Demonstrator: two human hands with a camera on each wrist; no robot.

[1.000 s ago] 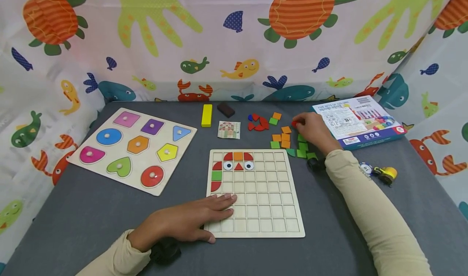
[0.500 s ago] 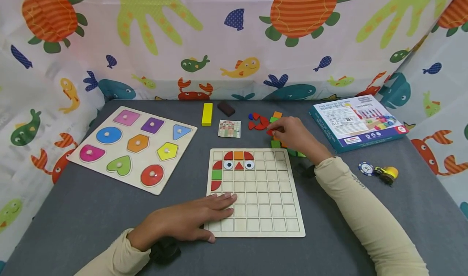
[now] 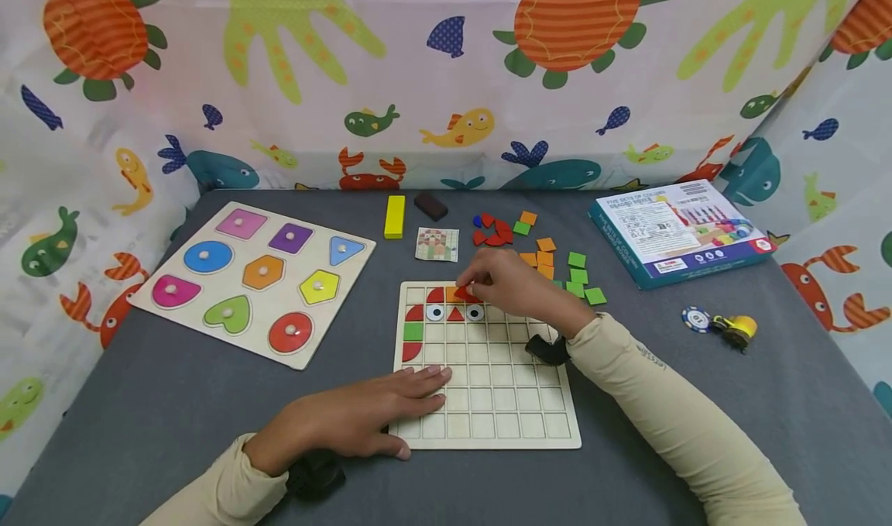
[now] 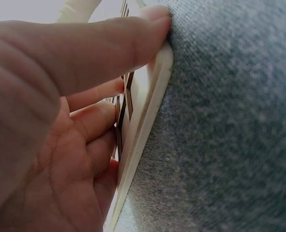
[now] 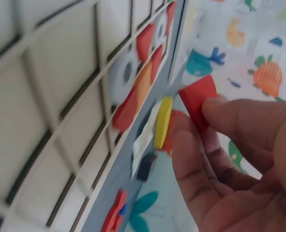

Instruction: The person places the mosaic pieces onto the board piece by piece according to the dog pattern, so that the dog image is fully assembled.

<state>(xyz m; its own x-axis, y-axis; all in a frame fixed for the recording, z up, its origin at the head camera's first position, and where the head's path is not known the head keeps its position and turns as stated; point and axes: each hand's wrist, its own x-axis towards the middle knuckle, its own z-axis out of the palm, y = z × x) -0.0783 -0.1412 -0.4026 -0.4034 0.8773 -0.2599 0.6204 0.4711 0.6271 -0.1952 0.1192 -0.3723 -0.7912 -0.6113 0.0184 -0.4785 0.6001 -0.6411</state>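
Between thumb and fingers, my right hand (image 3: 516, 282) pinches a small red tile (image 5: 196, 96) over the top row of a pale wooden grid board (image 3: 505, 358). The held tile hangs just off the board's surface in the right wrist view. Set in the board are an orange square (image 5: 143, 86), a green square (image 3: 413, 331), a red triangle (image 3: 455, 315), two eye discs (image 3: 435, 312) and several curved red tiles (image 3: 412, 351). My left hand (image 3: 355, 417) rests with straight fingers on the board's lower left, its thumb on the near corner.
Behind the board lie loose red tiles (image 3: 502, 232), green squares (image 3: 577, 260), orange squares (image 3: 546, 259) and a picture card (image 3: 437, 245). A yellow block (image 3: 394, 217) and dark block (image 3: 430, 207) stand farther back. A knobbed shape puzzle (image 3: 263, 276) is left; a box (image 3: 683, 232) and keychain (image 3: 735, 331) are right.
My right hand has carried the red tile leftward from beside the loose green squares, past the orange ones, to above the board's top row. The left hand has stayed in place.
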